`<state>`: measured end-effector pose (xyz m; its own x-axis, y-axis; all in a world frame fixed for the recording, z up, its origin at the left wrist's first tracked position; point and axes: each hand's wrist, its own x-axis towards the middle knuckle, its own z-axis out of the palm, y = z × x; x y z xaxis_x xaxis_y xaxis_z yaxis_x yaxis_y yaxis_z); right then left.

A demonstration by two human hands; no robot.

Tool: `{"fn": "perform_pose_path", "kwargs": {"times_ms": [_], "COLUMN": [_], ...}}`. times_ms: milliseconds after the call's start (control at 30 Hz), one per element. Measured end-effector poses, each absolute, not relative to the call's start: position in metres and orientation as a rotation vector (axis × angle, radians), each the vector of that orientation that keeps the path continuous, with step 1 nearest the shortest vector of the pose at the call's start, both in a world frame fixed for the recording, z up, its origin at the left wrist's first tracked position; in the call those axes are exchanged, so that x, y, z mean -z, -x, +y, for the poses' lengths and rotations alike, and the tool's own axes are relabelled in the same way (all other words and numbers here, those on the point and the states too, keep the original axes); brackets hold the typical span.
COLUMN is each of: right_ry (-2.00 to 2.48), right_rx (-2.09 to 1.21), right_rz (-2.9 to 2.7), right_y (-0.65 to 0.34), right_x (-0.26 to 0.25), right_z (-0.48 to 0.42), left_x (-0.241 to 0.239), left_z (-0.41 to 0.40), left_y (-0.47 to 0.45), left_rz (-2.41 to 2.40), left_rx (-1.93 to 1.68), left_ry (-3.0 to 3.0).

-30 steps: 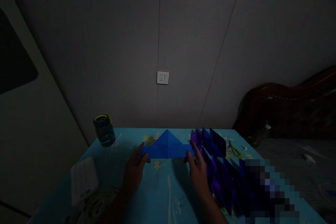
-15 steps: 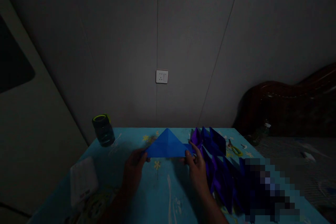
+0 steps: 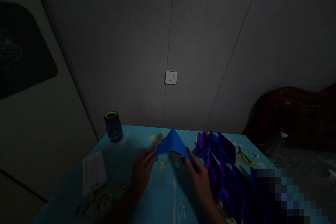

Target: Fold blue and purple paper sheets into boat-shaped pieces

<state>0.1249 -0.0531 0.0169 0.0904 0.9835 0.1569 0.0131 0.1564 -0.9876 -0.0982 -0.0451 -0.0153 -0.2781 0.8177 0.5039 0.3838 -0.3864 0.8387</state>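
Observation:
A folded sheet of blue paper (image 3: 172, 142) is held up above the table, its peak pointing away from me and a crease running down its middle. My left hand (image 3: 143, 168) pinches its left corner between thumb and fingers. At the right corner, my right hand (image 3: 198, 171) grips the paper the same way. Just beyond my right hand stand several folded purple and dark blue paper pieces (image 3: 216, 147), with more purple folded paper (image 3: 231, 185) nearer me.
A dark bottle with a yellow-green rim (image 3: 113, 127) stands at the back left. Nearer lies a white flat case (image 3: 94, 172). Yellow-handled pliers (image 3: 246, 158) lie at the right on the flowered blue tablecloth (image 3: 160, 192). A wall with a socket (image 3: 171, 77) rises behind.
The blue paper has gone from a flat, wide triangle to one bent along its middle crease. Both hands have come closer together. The camera view has shifted and tilted slightly.

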Motion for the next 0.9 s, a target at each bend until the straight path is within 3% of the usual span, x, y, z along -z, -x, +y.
{"fn": "perform_pose_path", "kwargs": {"times_ms": [233, 433, 667, 767, 900], "right_ry": [1.197, 1.012, 0.996, 0.944, 0.944], "right_rx": [-0.908, -1.143, -1.250, -1.323, -1.494], "right_rz": [-1.264, -1.336, -1.182, -1.065, -1.163], "right_y": [-0.119, -0.087, -0.084, -0.091, -0.092], "right_x": [-0.014, -0.006, -0.003, -0.010, -0.007], "right_z": [-0.054, -0.068, -0.063, -0.061, -0.065], "left_x": [0.011, 0.012, 0.001, 0.003, 0.007], "left_z": [-0.056, -0.066, -0.073, -0.071, -0.061], "left_y": [0.091, 0.077, 0.071, 0.070, 0.071], "left_rz": [1.423, 1.275, 1.225, 1.297, 1.336], "left_rx": [-1.714, -1.649, -1.304, -1.445, -1.678], "left_ry": [-1.945, -2.363, -2.507, -2.325, -1.654]}}
